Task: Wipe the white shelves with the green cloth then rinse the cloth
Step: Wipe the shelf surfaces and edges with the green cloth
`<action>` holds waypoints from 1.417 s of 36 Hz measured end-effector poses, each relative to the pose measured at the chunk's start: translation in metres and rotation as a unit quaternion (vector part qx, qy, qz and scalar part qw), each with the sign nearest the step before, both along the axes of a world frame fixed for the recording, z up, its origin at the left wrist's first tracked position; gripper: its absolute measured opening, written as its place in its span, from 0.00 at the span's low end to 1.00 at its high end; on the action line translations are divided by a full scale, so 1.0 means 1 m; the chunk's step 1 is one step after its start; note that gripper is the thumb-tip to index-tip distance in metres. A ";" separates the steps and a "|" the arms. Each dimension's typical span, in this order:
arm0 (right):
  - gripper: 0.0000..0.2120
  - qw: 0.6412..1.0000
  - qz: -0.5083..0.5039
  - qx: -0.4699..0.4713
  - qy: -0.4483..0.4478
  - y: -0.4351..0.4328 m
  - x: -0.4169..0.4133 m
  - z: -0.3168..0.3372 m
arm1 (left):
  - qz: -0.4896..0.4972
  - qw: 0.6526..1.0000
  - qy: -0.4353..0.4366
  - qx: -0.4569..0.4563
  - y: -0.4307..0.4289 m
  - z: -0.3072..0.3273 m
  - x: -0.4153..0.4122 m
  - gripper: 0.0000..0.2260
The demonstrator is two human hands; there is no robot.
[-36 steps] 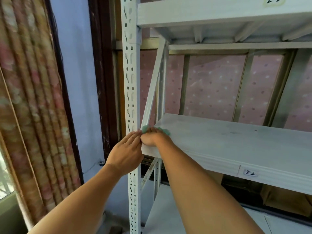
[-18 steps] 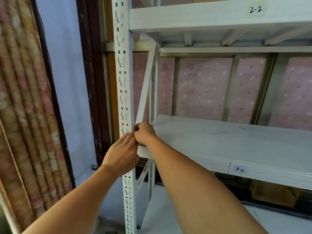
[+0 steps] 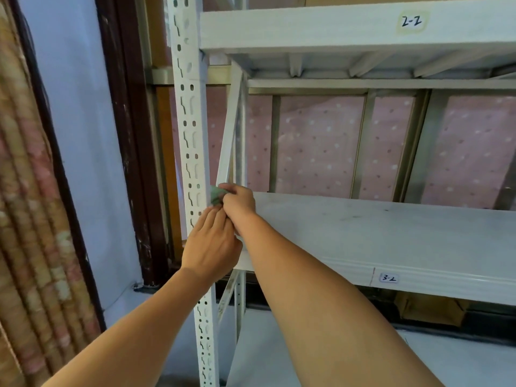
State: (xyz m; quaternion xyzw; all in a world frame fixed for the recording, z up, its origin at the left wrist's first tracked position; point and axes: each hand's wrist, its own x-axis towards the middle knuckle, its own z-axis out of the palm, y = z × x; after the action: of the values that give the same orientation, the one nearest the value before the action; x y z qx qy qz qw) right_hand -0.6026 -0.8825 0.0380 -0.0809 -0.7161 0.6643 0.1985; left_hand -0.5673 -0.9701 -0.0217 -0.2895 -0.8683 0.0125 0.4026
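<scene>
Filling most of the view, the white shelves [image 3: 377, 238] rise in tiers, the middle board tagged "3-2" [image 3: 388, 278] and the one above "2-2" [image 3: 411, 21]. A perforated white upright [image 3: 192, 152] stands at the left near corner, with a patterned curtain [image 3: 30, 208] further left. The right hand [image 3: 239, 201] sits at the left end of the middle board, its grip pinching the bunched green cloth [image 3: 215, 194] against the upright. The left hand [image 3: 210, 247] lies just below, fingers together, touching the right wrist and the upright.
</scene>
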 end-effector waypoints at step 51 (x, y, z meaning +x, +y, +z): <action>0.13 0.774 -0.003 0.626 -0.095 0.075 -0.072 -0.025 | 0.053 0.931 -0.292 0.214 0.070 0.026 -0.072 0.07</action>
State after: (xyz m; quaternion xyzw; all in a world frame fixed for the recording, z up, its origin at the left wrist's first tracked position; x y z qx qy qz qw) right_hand -0.6742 -0.8076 0.0132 -0.0036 -0.9888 0.0578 0.1376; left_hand -0.6395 -0.9003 0.0046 -0.1404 -0.9437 -0.2375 0.1824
